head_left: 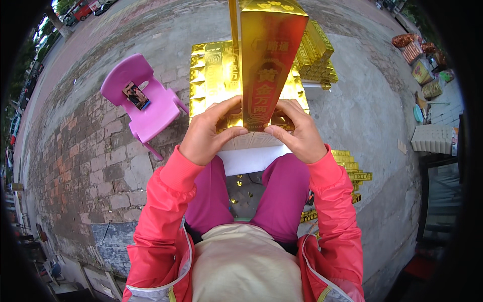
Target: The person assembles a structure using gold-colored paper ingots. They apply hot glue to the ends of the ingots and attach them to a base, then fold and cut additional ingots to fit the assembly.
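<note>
A tall, shiny gold box (269,65) with a red-tinted front stands upright between my hands. My left hand (209,128) grips its lower left side, the thumb at the near bottom edge. Around the lower right side curls my right hand (299,128), its thumb also at the near edge. Beneath and behind the box lie gold foil pieces (211,65) with embossed patterns and a toothed left edge. They rest on a pale support with a white front (251,160) before my knees. Whether the box touches the foil pieces is hidden by my hands.
A pink plastic chair (163,103) with a phone (137,95) on it stands to the left. Gold pieces are stacked (316,50) beyond the box, and more (354,173) sit low by my right knee. Filled bags (421,70) line the far right.
</note>
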`<state>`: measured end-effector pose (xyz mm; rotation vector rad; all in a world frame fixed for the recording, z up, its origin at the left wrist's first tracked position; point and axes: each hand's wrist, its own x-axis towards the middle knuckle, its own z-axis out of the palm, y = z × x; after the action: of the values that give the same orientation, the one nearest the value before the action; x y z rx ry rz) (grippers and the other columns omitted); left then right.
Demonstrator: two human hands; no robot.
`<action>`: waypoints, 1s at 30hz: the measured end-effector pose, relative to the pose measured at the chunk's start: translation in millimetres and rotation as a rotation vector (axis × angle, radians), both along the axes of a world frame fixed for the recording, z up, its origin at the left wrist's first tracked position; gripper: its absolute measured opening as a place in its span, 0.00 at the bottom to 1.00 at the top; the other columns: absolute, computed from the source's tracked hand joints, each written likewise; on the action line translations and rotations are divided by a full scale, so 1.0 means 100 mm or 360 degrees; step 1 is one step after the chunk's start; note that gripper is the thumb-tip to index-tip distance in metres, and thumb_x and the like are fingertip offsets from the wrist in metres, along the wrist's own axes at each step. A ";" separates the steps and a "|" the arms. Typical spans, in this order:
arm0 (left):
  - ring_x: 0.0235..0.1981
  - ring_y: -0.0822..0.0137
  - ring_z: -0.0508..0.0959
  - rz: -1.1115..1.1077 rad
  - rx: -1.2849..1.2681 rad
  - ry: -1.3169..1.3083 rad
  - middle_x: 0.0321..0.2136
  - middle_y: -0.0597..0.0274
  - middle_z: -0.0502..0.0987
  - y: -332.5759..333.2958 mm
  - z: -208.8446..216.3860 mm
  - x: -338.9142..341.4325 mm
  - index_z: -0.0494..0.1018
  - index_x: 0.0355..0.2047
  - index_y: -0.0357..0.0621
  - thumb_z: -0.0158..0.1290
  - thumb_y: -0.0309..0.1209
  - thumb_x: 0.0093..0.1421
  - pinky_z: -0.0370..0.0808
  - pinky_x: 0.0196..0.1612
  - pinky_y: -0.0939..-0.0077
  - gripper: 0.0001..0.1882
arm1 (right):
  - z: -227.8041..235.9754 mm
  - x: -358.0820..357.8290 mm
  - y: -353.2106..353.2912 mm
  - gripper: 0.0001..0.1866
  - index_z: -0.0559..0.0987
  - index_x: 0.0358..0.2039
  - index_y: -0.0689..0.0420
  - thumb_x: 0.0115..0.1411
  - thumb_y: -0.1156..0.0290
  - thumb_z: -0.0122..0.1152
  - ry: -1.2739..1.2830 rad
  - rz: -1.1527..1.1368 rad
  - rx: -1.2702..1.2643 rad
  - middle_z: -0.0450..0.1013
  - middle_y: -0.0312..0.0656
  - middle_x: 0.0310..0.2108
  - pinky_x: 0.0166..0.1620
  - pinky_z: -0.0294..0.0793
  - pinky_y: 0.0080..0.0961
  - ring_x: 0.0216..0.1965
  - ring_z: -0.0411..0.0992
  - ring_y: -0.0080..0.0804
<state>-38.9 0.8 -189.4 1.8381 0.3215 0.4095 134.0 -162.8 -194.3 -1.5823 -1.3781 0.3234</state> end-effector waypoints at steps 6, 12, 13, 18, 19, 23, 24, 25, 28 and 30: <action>0.56 0.63 0.75 -0.0040 -0.0048 -0.0074 0.53 0.52 0.74 0.00 -0.02 0.02 0.64 0.63 0.38 0.61 0.19 0.56 0.74 0.56 0.72 0.34 | -0.02 0.01 0.00 0.25 0.72 0.55 0.64 0.59 0.71 0.66 0.0075 0.0042 -0.0031 0.69 0.45 0.50 0.53 0.73 0.28 0.50 0.72 0.33; 0.56 0.64 0.75 -0.0055 -0.0065 -0.0081 0.54 0.53 0.73 0.00 -0.02 0.02 0.64 0.62 0.38 0.61 0.18 0.56 0.74 0.56 0.72 0.33 | -0.03 0.02 -0.01 0.26 0.71 0.56 0.66 0.59 0.72 0.66 0.0089 0.0068 -0.0014 0.69 0.45 0.50 0.54 0.74 0.28 0.50 0.73 0.33; 0.56 0.64 0.75 -0.0065 -0.0078 -0.0099 0.54 0.53 0.73 0.00 -0.02 0.03 0.64 0.62 0.38 0.61 0.18 0.56 0.74 0.56 0.72 0.33 | -0.03 0.03 -0.01 0.26 0.71 0.56 0.66 0.59 0.72 0.66 0.0077 0.0055 -0.0044 0.69 0.45 0.50 0.54 0.74 0.28 0.50 0.73 0.33; 0.56 0.64 0.75 -0.0065 -0.0075 -0.0078 0.54 0.54 0.73 0.00 -0.02 0.03 0.65 0.62 0.38 0.60 0.18 0.56 0.74 0.56 0.72 0.32 | -0.03 0.03 -0.01 0.25 0.71 0.55 0.65 0.58 0.73 0.66 0.0062 0.0041 -0.0044 0.69 0.45 0.50 0.53 0.74 0.28 0.49 0.73 0.33; 0.56 0.64 0.75 -0.0061 -0.0084 -0.0070 0.54 0.54 0.73 -0.01 -0.02 0.02 0.65 0.62 0.37 0.60 0.18 0.56 0.74 0.56 0.72 0.32 | -0.03 0.03 -0.01 0.25 0.72 0.55 0.65 0.58 0.73 0.66 0.0047 0.0037 -0.0052 0.69 0.45 0.49 0.53 0.74 0.28 0.49 0.73 0.33; 0.56 0.64 0.75 -0.0072 -0.0143 -0.0105 0.54 0.54 0.73 -0.01 -0.02 0.02 0.65 0.62 0.37 0.61 0.18 0.56 0.74 0.57 0.72 0.32 | -0.02 0.02 -0.01 0.24 0.73 0.54 0.65 0.57 0.74 0.66 0.0032 0.0023 -0.0056 0.70 0.44 0.49 0.53 0.73 0.28 0.49 0.73 0.33; 0.56 0.64 0.75 -0.0066 -0.0101 -0.0094 0.54 0.54 0.73 -0.01 -0.02 0.02 0.65 0.61 0.37 0.61 0.18 0.56 0.74 0.57 0.72 0.32 | -0.01 0.02 -0.01 0.23 0.73 0.53 0.64 0.57 0.74 0.66 0.0050 0.0034 -0.0027 0.70 0.44 0.48 0.53 0.73 0.28 0.49 0.73 0.33; 0.56 0.64 0.75 -0.0065 -0.0090 -0.0092 0.54 0.54 0.73 0.00 -0.02 0.02 0.65 0.61 0.37 0.61 0.18 0.56 0.74 0.57 0.72 0.32 | -0.01 0.01 0.00 0.24 0.74 0.53 0.62 0.56 0.73 0.67 0.0041 0.0007 -0.0042 0.72 0.44 0.48 0.53 0.72 0.30 0.49 0.72 0.36; 0.55 0.64 0.75 -0.0071 -0.0111 -0.0112 0.54 0.54 0.73 -0.01 -0.02 0.02 0.65 0.61 0.37 0.61 0.18 0.56 0.74 0.57 0.72 0.32 | 0.00 0.00 0.00 0.24 0.75 0.53 0.59 0.55 0.72 0.67 0.0003 -0.0019 -0.0027 0.75 0.44 0.46 0.53 0.70 0.32 0.48 0.70 0.39; 0.55 0.64 0.75 -0.0080 -0.0112 -0.0123 0.54 0.54 0.73 -0.02 -0.02 0.02 0.65 0.61 0.36 0.60 0.17 0.56 0.74 0.57 0.72 0.32 | 0.01 0.01 -0.01 0.22 0.75 0.50 0.62 0.56 0.72 0.67 -0.0087 -0.0016 -0.0016 0.74 0.43 0.44 0.51 0.72 0.30 0.47 0.72 0.35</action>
<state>-36.8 -0.8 -191.1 1.7534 0.2334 0.4279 135.0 -163.7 -193.7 -1.6166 -1.4116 0.2835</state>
